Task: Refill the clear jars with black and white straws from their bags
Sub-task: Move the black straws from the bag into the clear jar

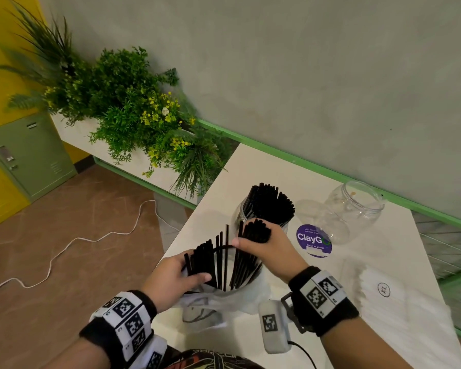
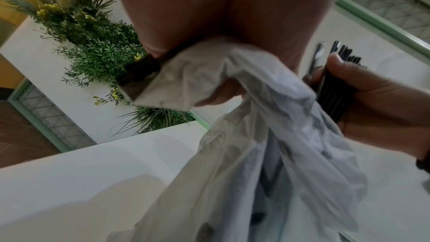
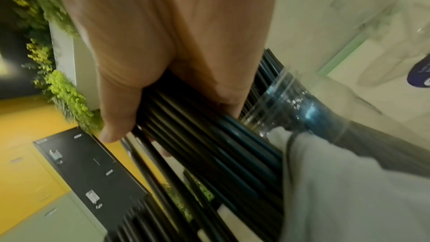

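**Black straws half moved, white ones still to go**

The left hand (image 1: pixel 171 275) is nearest. Its fingers curl round the top of the bag (image 1: pixel 210 302) and a fan of black straws (image 1: pixel 205 259) that stick up out of it. The bag is thin, pale and crinkly. It sits on the table (image 1: pixel 357 262) at the near edge, right under both hands.

Just beside it, the right hand (image 1: pixel 264 246) wraps tight round a thick bunch (image 1: pixel 253 231) of black straws. The bottom ends of this bunch are still down in the bag. A few loose straws stand between the two hands.

Right behind the right hand is the full jar (image 1: pixel 266 209). It is already packed with black straws that poke out of its top. I think the bunch goes in there next.

Farther back and off to the right of the grip is the empty jar (image 1: pixel 357 206). It has no straws yet. A purple sticker (image 1: pixel 314 239) lies on the table between the two jars.

To the right of the right wrist lies a white pack (image 1: pixel 383 291), which may hold the white straws. I cannot tell for sure.

So the black part looks about half done, and the white part has not begun.
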`<act>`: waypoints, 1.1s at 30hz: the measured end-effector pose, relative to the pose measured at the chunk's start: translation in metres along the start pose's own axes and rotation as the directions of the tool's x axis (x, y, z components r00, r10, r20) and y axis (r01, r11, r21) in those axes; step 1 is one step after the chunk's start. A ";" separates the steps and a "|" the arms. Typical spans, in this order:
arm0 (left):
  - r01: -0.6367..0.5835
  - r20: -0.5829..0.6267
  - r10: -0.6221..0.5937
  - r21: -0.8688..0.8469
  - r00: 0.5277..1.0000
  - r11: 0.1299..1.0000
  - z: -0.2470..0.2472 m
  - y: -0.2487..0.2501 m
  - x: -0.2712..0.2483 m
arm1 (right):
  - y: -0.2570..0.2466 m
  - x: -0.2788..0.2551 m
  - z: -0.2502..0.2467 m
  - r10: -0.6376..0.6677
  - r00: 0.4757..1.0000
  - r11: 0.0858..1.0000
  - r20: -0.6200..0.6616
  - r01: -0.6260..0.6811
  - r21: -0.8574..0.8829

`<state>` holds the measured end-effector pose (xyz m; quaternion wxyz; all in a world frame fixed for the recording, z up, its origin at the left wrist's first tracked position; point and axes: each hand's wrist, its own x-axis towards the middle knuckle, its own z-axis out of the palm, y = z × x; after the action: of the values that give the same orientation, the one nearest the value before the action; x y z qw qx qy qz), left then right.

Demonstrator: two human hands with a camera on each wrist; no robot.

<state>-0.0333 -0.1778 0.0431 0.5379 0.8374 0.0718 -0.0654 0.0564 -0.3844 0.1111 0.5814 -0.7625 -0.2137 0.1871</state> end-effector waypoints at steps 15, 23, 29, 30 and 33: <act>-0.015 0.011 0.015 0.065 1.000 0.998 -0.001 0.000 0.000 | -0.066 0.003 -0.041 -0.075 0.949 0.920 -0.306 0.184 0.347; 0.004 0.015 -0.004 0.049 1.000 0.999 -0.001 -0.001 0.000 | -0.091 0.014 -0.073 -0.080 0.834 0.865 -0.547 0.330 0.378; -0.007 0.012 0.006 0.048 1.000 0.999 -0.002 -0.001 0.000 | -0.084 0.031 -0.076 -0.050 0.795 0.858 -0.605 0.344 0.382; -0.006 0.012 0.005 0.047 1.000 0.999 -0.002 -0.001 0.000 | -0.081 0.034 -0.073 -0.056 0.808 0.878 -0.587 0.320 0.356; 0.002 0.008 -0.003 0.045 1.000 0.999 -0.002 -0.002 -0.001 | -0.077 0.041 -0.070 -0.075 0.797 0.902 -0.599 0.310 0.300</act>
<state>-0.0341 -0.1756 0.0425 0.5192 0.8489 0.0694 -0.0709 0.1200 -0.4004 0.2017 0.7718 -0.6280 -0.0655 -0.0747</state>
